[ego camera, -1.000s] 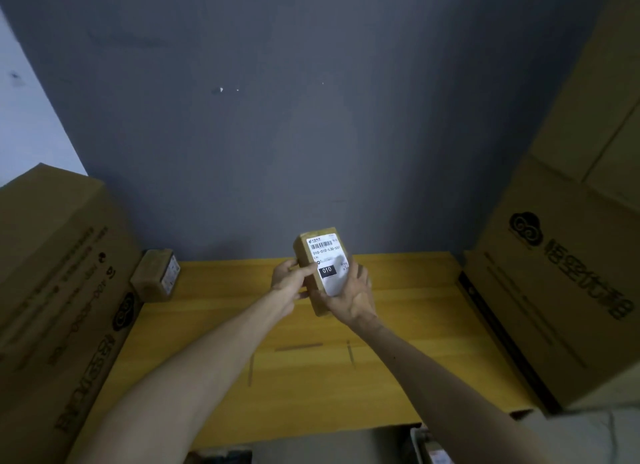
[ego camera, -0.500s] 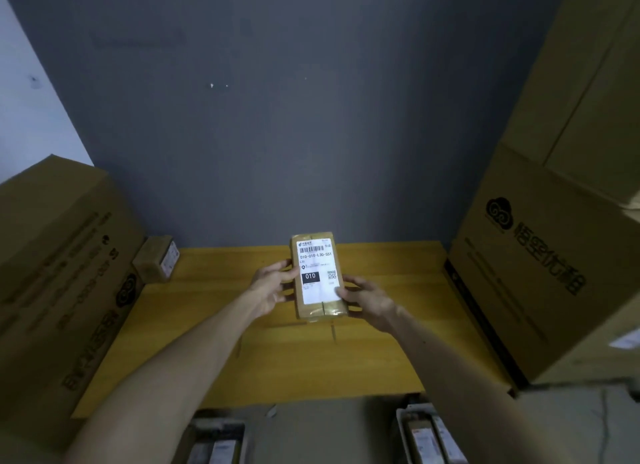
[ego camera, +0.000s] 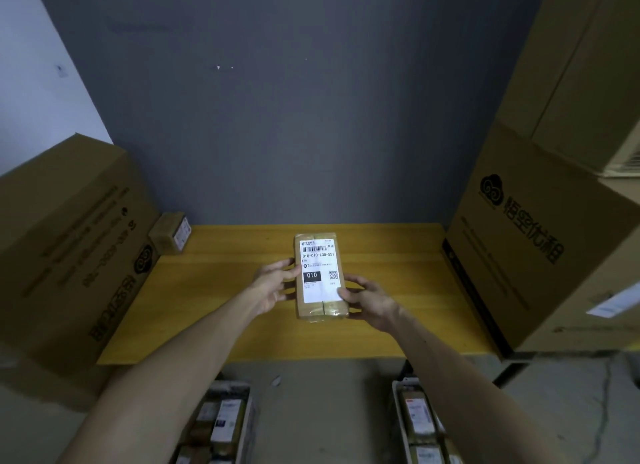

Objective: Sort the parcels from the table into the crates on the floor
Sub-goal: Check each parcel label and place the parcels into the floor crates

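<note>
A taped brown parcel (ego camera: 320,278) with a white label marked 010 is held above the yellow wooden table (ego camera: 398,290), label facing up. My left hand (ego camera: 273,285) grips its left edge with thumb on top. My right hand (ego camera: 369,302) holds its lower right corner, thumb on the label. A second small parcel (ego camera: 171,232) lies at the table's back left corner. Two crates stand on the floor below the table: a left crate (ego camera: 247,425) and a right crate (ego camera: 398,411), both holding several labelled parcels.
Large cardboard boxes flank the table: one on the left (ego camera: 65,255) and a stack on the right (ego camera: 540,248). A grey wall (ego camera: 294,117) closes the back. Concrete floor (ego camera: 322,411) lies between the crates.
The parcel has turned from tilted upright to flat with its label up, and come lower and nearer. The view has tipped down, bringing the floor crates into sight.
</note>
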